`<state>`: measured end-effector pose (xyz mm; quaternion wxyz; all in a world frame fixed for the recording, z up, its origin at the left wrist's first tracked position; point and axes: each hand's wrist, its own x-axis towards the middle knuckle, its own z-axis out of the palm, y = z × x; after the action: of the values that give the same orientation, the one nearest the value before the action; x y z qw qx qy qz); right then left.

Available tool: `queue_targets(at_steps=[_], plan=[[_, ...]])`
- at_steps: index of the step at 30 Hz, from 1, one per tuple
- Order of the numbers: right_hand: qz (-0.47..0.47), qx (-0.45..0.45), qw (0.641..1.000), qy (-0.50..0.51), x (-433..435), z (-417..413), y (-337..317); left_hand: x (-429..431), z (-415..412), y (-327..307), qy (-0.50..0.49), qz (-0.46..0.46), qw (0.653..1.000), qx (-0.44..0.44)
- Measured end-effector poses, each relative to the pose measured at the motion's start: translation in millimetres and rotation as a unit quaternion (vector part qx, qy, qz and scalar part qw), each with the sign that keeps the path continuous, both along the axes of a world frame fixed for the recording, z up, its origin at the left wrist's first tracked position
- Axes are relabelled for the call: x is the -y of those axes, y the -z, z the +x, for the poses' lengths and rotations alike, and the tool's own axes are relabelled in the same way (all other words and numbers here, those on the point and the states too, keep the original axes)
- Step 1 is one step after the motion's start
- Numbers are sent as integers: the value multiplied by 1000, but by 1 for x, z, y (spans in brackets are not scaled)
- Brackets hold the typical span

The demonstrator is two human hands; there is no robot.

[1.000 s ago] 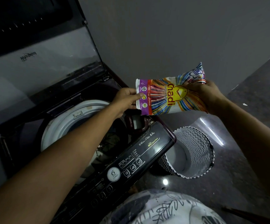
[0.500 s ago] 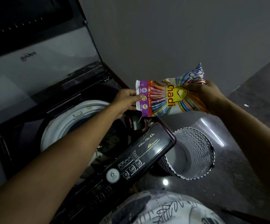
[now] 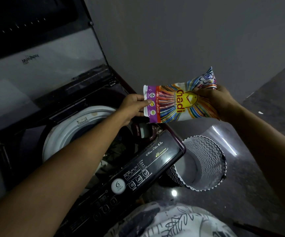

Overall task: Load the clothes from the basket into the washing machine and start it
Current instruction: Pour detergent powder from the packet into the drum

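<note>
We hold a detergent packet above the open washing machine.

Our left hand [image 3: 134,106] pinches the purple end of the detergent packet [image 3: 177,101], while our right hand [image 3: 218,101] grips its other end, so the packet lies sideways in the air between them, over the right rear corner of the washing machine [image 3: 155,161]. The lid [image 3: 41,69] stands raised behind, and dark clothes [image 3: 117,147] lie inside the white-rimmed drum [image 3: 66,132], partly hidden by our left arm. The basket [image 3: 205,154], with its zigzag pattern, sits on the floor [image 3: 258,177] just right of the machine, touching its corner, and looks empty.
</note>
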<state>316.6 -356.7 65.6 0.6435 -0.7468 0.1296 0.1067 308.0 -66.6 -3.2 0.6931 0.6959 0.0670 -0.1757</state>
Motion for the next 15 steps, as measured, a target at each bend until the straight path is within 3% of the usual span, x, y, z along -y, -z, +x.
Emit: queue_targets(at_steps=[15], plan=[[-4, 6, 1000, -8, 6, 9, 9, 0, -2, -5, -1, 4, 1000, -1]])
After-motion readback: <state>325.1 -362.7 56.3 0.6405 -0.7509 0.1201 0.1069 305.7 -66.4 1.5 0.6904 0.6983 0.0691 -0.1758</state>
